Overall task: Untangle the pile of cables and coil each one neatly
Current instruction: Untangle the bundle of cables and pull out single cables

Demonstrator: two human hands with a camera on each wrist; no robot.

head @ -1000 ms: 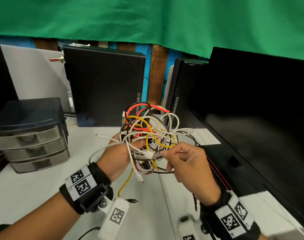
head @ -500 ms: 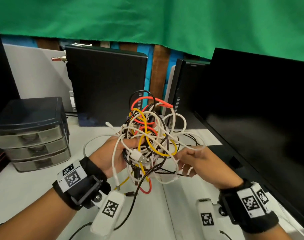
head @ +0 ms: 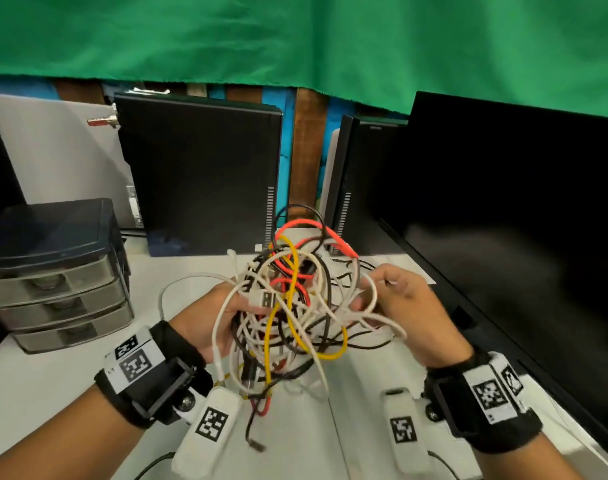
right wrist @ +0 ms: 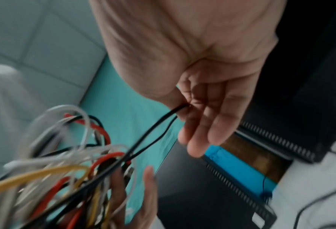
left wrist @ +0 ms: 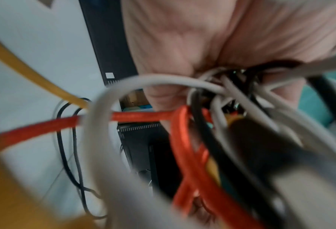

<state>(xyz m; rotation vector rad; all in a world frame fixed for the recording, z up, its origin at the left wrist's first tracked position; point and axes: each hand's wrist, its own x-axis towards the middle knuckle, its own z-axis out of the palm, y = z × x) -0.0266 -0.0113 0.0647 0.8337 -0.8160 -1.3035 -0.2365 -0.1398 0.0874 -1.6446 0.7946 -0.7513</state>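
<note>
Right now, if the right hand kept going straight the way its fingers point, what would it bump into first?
Most likely the cable tangle. The right hand points leftward into it, its fingers pinching a thin black cable that runs back into the bundle. Beyond that sits the left hand; depth is unclear.

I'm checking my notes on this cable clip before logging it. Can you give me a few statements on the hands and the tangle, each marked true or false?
1. The cable tangle is held up above the white table. True.
2. The left hand rests flat on the table. False: it grips the tangle from the left side.
3. The right hand pinches a thin black cable between thumb and fingers. True.
4. Every cable in the tangle is white. False: there are also the yellow cable, the orange-red cable and black ones.
5. The grey drawer unit stands to the right of the hands. False: it stands to their left.
</note>
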